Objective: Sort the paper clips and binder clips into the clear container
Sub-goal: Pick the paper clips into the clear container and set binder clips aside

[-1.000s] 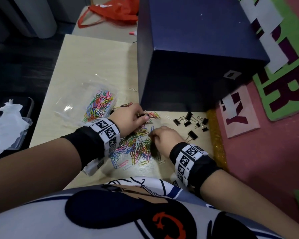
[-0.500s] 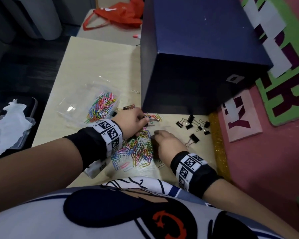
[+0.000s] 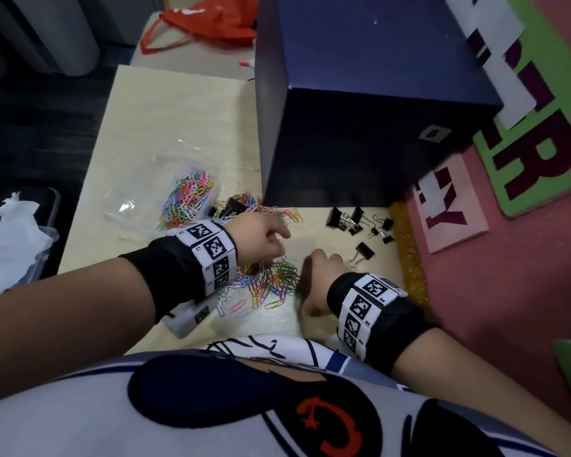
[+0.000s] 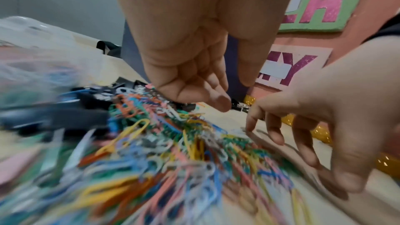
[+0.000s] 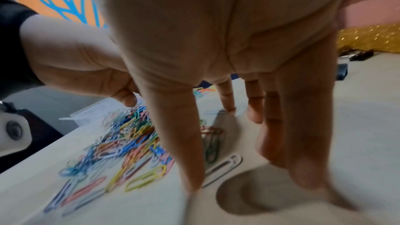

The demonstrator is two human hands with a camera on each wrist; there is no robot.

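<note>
Nearest, the loose pile of paper clips (image 3: 271,282) lies unsorted on the bench (image 3: 178,120). The right hand (image 3: 314,282) spreads straight fingers (image 5: 190,143) beside it; the left hand (image 3: 261,242) hovers loosely curled, apparently empty. Beyond, the clear container (image 3: 165,192) holds some clips; the binder clips (image 3: 360,222) wait outside.

Far right you've got a green sign (image 3: 538,103) w/ big letters ending "R"; near it a pale pink card (image 3: 449,206) reads "Y". Wristband codes aren't readable.
</note>
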